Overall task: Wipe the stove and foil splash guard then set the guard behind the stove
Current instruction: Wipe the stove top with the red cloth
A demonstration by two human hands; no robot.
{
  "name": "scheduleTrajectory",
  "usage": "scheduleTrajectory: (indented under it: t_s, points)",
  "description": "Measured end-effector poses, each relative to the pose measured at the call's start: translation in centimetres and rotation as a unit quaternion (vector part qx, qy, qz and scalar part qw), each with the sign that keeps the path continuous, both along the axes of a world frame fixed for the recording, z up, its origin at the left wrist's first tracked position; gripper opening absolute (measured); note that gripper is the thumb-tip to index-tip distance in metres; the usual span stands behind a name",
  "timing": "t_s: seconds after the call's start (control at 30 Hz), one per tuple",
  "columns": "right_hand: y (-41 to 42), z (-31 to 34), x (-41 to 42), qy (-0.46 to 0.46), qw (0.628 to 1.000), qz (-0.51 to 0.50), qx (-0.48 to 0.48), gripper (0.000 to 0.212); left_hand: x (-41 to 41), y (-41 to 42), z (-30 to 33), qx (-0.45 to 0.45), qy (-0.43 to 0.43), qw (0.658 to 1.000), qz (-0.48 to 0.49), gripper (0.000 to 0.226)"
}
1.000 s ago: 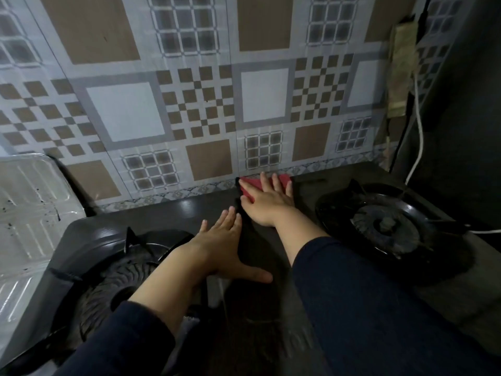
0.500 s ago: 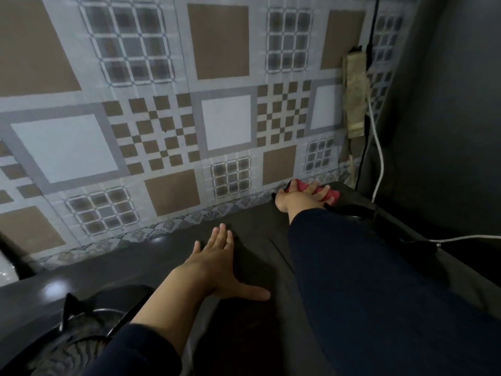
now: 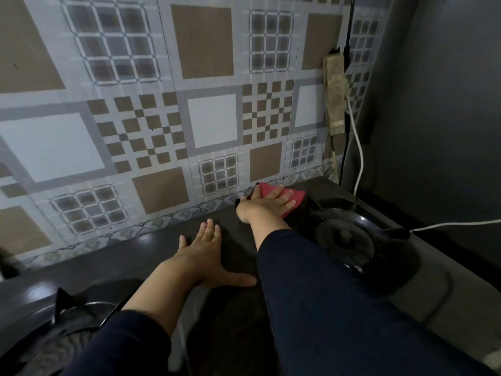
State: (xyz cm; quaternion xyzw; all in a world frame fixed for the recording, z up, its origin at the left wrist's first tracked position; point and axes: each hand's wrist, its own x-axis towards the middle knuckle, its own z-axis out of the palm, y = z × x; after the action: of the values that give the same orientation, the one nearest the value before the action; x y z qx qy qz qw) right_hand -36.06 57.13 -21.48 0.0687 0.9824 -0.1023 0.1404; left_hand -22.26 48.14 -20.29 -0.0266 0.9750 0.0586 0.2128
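The black two-burner stove [image 3: 151, 256] fills the lower part of the view. My right hand [image 3: 264, 206] presses a red cloth [image 3: 292, 198] flat on the stove's back edge, just behind the right burner [image 3: 344, 238]. My left hand [image 3: 208, 253] lies palm down on the stove's middle, fingers spread, holding nothing. The left burner [image 3: 73, 318] shows at the lower left, partly under my sleeve. The foil splash guard is out of view.
A patterned tile wall [image 3: 189, 104] stands directly behind the stove. A dirty power strip [image 3: 336, 93] hangs on the wall at right, with a white cable [image 3: 360, 158] trailing down past the right burner. A dark wall closes off the right side.
My right hand has slid the red cloth along the stove's back edge from the middle toward the right burner. The view swung right, so the foil guard left the frame. My left hand stayed put.
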Motion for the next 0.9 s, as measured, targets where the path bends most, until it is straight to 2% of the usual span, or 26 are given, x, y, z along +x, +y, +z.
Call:
scheduleTrajectory:
  t_s: [0.2,0.3,0.7,0.8,0.9]
  points:
    - [1.0,-0.5,7.2,0.018,0.977,0.210,-0.016,0.059,4.1,-0.8,2.1,-0.045,0.034,0.998,0.035,0.099]
    - [2.7,-0.6,10.7,0.034,0.963,0.266,-0.023,0.060,7.1,-0.2,2.4,-0.055,0.016,0.997,0.051,0.092]
    - [11.0,-1.9,22.3,0.095,0.958,0.269,-0.031,0.059,15.8,5.3,1.5,-0.007,0.060,0.998,0.021,0.088]
    - [12.7,-2.1,25.3,0.127,0.951,0.272,-0.075,0.054,18.1,5.8,1.0,0.000,0.071,0.997,0.025,0.086]
    - [13.7,-2.0,28.2,0.203,0.925,0.276,-0.162,0.046,20.3,5.9,1.1,0.007,0.103,0.995,0.020,0.083]
